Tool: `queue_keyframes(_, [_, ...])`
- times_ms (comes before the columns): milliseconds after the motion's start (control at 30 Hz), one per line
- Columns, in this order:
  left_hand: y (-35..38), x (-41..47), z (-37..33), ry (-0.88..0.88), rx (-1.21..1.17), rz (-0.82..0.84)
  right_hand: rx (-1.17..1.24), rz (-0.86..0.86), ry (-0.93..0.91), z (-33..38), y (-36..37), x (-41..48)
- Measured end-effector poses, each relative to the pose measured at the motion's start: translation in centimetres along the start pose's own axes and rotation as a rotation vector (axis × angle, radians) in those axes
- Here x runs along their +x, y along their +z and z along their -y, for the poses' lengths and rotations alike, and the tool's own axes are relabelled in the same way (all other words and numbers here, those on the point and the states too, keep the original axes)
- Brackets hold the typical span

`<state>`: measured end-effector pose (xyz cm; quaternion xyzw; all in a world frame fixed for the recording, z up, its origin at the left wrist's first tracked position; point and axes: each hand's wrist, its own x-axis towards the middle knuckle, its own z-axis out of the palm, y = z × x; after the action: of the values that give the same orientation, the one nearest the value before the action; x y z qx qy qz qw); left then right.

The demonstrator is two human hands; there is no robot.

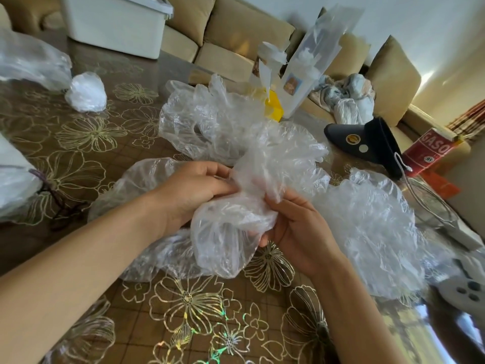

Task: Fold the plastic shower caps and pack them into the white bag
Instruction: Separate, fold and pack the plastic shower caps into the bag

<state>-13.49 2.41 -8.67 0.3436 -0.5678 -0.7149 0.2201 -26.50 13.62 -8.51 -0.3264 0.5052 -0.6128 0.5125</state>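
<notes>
head view: left hand [194,190] and right hand [296,227] both curled on 1 clear shower cap [231,232], held just above table [183,311], in front of body. more loose caps [210,122] lie behind and to right. advice: bring rim together first, press air out, fold flat in halves, keep pinch firm as film looks slippery. which one is white bag, cannot tell.

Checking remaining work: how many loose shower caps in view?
4, at least: held cap in left hand and right hand; back cap behind it; right cap beside the right hand; left cap under the left forearm. Overlapping plastic may hide more.
</notes>
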Motion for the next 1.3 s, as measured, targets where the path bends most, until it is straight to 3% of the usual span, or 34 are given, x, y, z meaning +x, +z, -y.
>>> queue_keyframes(67, [-0.1, 0.0, -0.1, -0.088, -0.116, 0.033, -0.024, 0.009, -0.017, 0.2, 0.2, -0.2])
queue_keyframes(167, [-0.4, 0.0, -0.4, -0.264, -0.261, 0.208, -0.086, -0.018, -0.036, 0.4, 0.3, -0.3])
queue_keyframes(300, [-0.7, -0.2, -0.1, -0.307, -0.162, 0.494, -0.262, -0.054, -0.072, 0.3, 0.2, -0.4])
queue_keyframes(367, [-0.8, -0.7, -0.3, -0.273, -0.084, 0.551, -0.319, -0.058, -0.091, 0.3, 0.2, -0.4])
queue_keyframes(433, [-0.9, -1.0, -0.6, -0.294, -0.056, 0.511, -0.339, -0.055, -0.099, 0.4, 0.4, -0.6])
queue_keyframes(567, [-1.2, -1.1, -0.8, -0.267, -0.091, 0.253, -0.358, -0.119, -0.178, 0.7, 0.3, -0.9])
queue_keyframes(634, [-1.2, -0.9, -0.9, -0.222, -0.152, 0.181, -0.760, -0.226, -0.420, 0.6, 0.5, -1.2])
queue_keyframes(700, [-0.9, -1.0, -1.1, -0.187, -0.201, 0.158, -1.237, -0.226, -0.664, -0.3, 1.1, -1.2])
queue_keyframes(800, [-0.5, -0.9, -1.0, -0.162, -0.212, 0.130, -1.495, -0.140, -0.791, -2.0, 2.4, -0.9])
queue_keyframes(934, [-0.5, -0.5, -0.7, -0.171, -0.218, 0.131, -1.432, -0.145, -0.897, -2.3, 2.9, -0.8])
queue_keyframes(1167, [0.1, -0.5, -0.7, -0.106, -0.369, 0.016, -1.050, -0.187, -0.489, -1.8, 3.4, -1.3])
queue_keyframes(1300, [0.0, -0.4, -0.5, -0.030, -0.270, 0.193, -0.883, -0.260, -0.431, -2.0, 3.0, -0.8])
